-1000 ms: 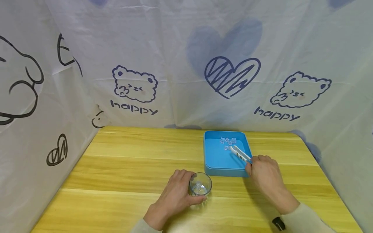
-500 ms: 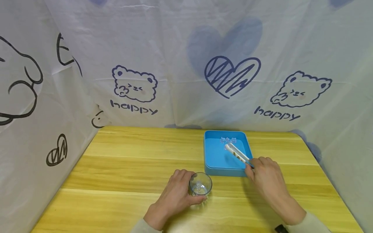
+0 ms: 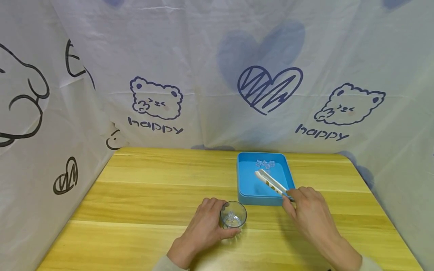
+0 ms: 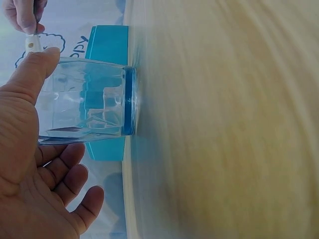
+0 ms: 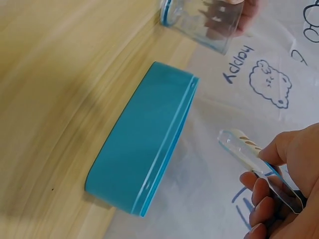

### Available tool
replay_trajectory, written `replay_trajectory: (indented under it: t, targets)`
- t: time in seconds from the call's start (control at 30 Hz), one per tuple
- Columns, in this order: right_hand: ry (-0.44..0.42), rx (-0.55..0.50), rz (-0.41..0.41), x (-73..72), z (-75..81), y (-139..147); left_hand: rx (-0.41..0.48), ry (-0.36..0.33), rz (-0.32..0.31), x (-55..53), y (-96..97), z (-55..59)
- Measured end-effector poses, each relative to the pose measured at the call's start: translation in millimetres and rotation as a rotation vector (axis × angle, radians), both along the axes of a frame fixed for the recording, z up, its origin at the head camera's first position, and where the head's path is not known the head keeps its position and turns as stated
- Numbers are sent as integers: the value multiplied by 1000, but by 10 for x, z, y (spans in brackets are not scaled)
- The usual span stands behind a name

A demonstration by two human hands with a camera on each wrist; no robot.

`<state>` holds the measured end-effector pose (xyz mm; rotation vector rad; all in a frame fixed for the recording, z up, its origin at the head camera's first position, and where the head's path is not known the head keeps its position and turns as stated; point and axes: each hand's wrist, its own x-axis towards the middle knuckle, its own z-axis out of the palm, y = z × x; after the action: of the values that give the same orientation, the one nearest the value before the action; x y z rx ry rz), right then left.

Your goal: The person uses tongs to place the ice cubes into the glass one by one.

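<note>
Operator: What enclosed the work area?

Technician: Pale printed cloth stood behind and beside the yellow wood-grain table. The blue tray rested near the far edge.

Operator: How were the hands set?

Technician: The left hand gripped the glass, upright on the table. The right hand pinched the white tongs, tips above the tray.

Operator: Which step was in hand?

Technician: Probably a transfer: clear cubes lay in the tray; another apparently sat between the tips. The next move called for steady pressure toward the glass mouth.
</note>
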<state>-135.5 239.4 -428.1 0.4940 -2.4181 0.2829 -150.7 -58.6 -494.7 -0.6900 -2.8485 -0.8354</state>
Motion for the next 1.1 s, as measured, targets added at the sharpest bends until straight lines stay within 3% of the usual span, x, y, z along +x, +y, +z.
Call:
replay_trajectory:
  t: [0.4,0.57,1.1]
  targets:
    - [-58,3,44,182,66,-128,0,-34,8,20,-12,-1]
    - [-64,2,60,230,34,-164,5,-16,1,9,-4,0]
    - [-24,22,233,301,-86,-238,-3,-6,-3,-3,-6,-12]
